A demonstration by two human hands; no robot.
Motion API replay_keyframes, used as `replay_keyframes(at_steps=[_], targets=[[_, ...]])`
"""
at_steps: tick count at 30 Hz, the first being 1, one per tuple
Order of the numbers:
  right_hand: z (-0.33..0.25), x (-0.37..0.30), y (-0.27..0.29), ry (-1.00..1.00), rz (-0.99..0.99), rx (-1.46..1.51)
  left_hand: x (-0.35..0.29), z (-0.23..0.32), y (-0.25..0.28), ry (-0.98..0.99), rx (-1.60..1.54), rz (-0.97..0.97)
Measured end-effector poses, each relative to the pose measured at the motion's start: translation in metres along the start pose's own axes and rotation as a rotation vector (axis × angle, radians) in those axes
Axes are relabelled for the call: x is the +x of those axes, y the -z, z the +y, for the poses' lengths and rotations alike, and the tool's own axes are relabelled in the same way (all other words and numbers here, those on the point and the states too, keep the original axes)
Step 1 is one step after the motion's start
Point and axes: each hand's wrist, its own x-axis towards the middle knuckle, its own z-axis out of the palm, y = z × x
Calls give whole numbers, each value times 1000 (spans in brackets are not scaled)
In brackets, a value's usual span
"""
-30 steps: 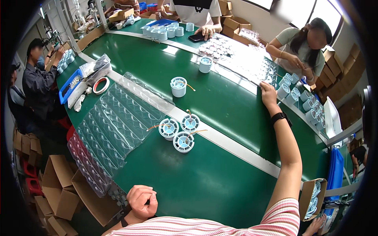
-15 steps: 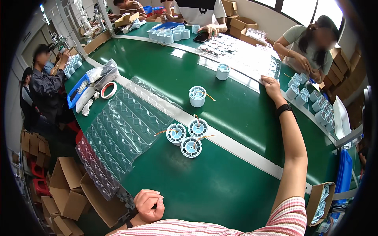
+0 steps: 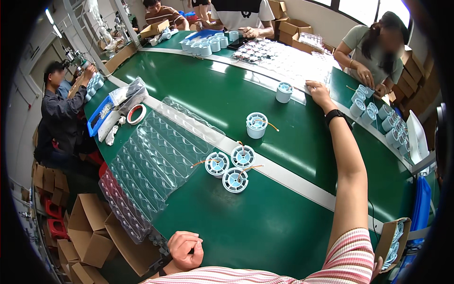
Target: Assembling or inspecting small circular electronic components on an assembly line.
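Observation:
My right hand (image 3: 319,93), a black band on its wrist, reaches across the table. Its fingers are closed at the near edge of a clear plastic tray (image 3: 302,64), washed out by glare. Close to the lower edge my left hand (image 3: 186,250) is curled into a fist, with nothing seen in it. Between my hands, three light-blue round plastic housings (image 3: 235,180) with orange wires stand grouped together. Another housing (image 3: 256,126) with a wire stands beyond them, and one more housing (image 3: 283,93) is left of my right hand.
Clear moulded trays (image 3: 156,158) cover the table's left side. Beyond them are a tape roll (image 3: 136,114) and a blue bin (image 3: 100,113). Co-workers sit at the far side, right and left. More housings (image 3: 390,123) stand right. A carton (image 3: 392,246) of light-blue cords is at lower right.
My right hand and the clear tray have moved left and away. The two housings in the middle have shifted right. My left fist stays near the edge; the whole view has shifted slightly.

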Motion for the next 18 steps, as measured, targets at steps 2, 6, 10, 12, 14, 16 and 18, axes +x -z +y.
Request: replay_keyframes(at_steps=[2, 6, 10, 12, 14, 16, 18], targets=[[-5, 0, -1, -14, 4, -46, 0, 1, 0, -1, 1, 1], [-3, -1, 7, 59, -9, -64, 0, 1, -2, -1, -12, 7], [-10, -8, 30, 58, 5, 230, 1, 0, -4, -3, -22, 14], [-37, -15, 51, 46, 13, 371, 0, -1, -2, 2, -10, 26], [-88, -42, 80, -68, -305, 646, -2, 1, 0, 7, -2, 26], [-115, -66, 82, 13, -323, 521, -1, 1, 1, 6, 0, 21], [-116, -80, 76, 92, -337, 394, 0, -1, 1, 0, -6, 16]])
